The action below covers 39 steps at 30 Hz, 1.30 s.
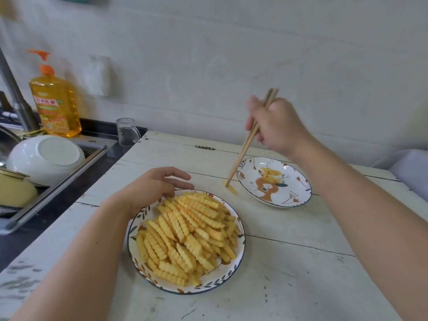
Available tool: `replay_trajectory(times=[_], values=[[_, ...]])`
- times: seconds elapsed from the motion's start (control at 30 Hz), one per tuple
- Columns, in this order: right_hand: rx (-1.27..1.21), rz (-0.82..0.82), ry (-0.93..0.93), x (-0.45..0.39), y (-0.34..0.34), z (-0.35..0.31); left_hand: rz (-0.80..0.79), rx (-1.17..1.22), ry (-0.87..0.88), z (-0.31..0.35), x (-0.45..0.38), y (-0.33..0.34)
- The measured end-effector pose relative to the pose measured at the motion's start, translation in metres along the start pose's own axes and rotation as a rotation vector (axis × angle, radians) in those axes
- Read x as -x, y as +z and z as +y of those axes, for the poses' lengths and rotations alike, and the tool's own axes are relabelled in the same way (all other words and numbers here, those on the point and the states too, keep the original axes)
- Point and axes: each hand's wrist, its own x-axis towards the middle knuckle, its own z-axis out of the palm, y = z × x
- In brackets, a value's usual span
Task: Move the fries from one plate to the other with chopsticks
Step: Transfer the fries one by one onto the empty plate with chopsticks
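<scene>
A near plate (139, 262) with a leaf-pattern rim carries a heap of crinkle-cut fries (190, 235). My left hand (155, 188) rests on that plate's far-left rim, fingers relaxed. A second plate (289, 195) with a deer picture sits to the right and holds a few fries (269, 174). My right hand (275, 126) grips a pair of wooden chopsticks (243, 154) above it. The chopstick tips touch a single fry (231, 188) lying on the table between the two plates.
The white wooden table (289, 262) ends at a sink (69, 163) on the left, holding an upturned white bowl (46, 158). An orange dish-soap bottle (55, 103) and a clear glass cup (127, 132) stand behind. A white object (412, 170) sits at the right edge.
</scene>
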Motion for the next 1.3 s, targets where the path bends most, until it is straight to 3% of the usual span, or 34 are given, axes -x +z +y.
replay_trajectory(times=[0.1,0.27,0.47,0.57,0.73,1.13,1.3], values=[[-0.244,0.070,0.138,0.003,-0.026,-0.004,0.015,0.021,0.001,0.000,-0.001,0.002],[-0.214,-0.031,0.177,0.022,-0.025,0.008,0.039,0.048,-0.009,0.001,-0.001,0.006],[-0.378,0.424,0.190,0.034,-0.068,0.055,0.080,0.061,-0.009,0.002,-0.003,0.012],[-0.363,0.553,0.170,0.059,-0.067,0.096,0.123,0.094,0.002,0.002,-0.007,0.021],[-0.364,0.560,0.185,0.103,-0.047,0.143,0.162,0.147,-0.009,0.005,-0.010,0.034],[-0.228,0.556,0.141,0.098,-0.041,0.165,0.169,0.479,0.072,0.008,-0.019,0.046],[-0.399,0.653,0.185,0.100,-0.044,0.149,0.196,0.556,0.082,0.004,-0.022,0.050]])
